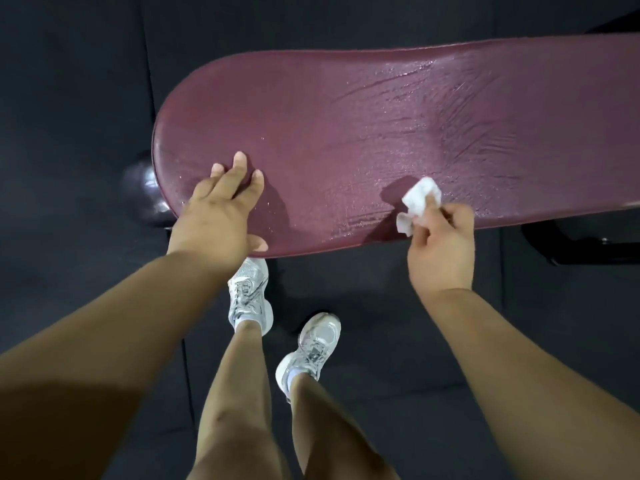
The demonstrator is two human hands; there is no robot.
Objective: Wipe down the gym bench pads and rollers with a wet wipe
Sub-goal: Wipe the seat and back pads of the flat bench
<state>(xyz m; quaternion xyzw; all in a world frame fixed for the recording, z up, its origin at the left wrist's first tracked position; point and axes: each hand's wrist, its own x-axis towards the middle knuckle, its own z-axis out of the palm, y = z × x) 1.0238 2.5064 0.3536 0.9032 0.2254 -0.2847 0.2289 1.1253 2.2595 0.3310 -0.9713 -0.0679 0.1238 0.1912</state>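
Caught mid-wipe on the pad, by the look of it: top surface in hand, the rest of the job yet to do. Pinched the wipe, bunched small and white, in the curled fingers and thumb of the right hand, with its tip pressed to the pad close to the near edge, right of middle. Laid the left hand flat on the pad's rounded left end, fingers straight and spread, thumb at the near edge, holding nothing; likely bracing.

Judged the next move so: to carry the wipe leftward over the duller stretch between the 2 hands in firm, overlapping strokes, and to lift the left hand clear to reach the patch under it; then to take the edges. Would likely call for refolding so small a wad to find a fresh face.

Looked long, maroon and faintly grained, rounded at the left, cut off by the view at the right. Glistened with wet streaks and smears over the right half and along the near edge; looked drier toward the left end, bar a few droplets. Lay across the view above a dark floor. Hid most of a dark rounded part just under the left end, perhaps a roller; could not tell for sure.
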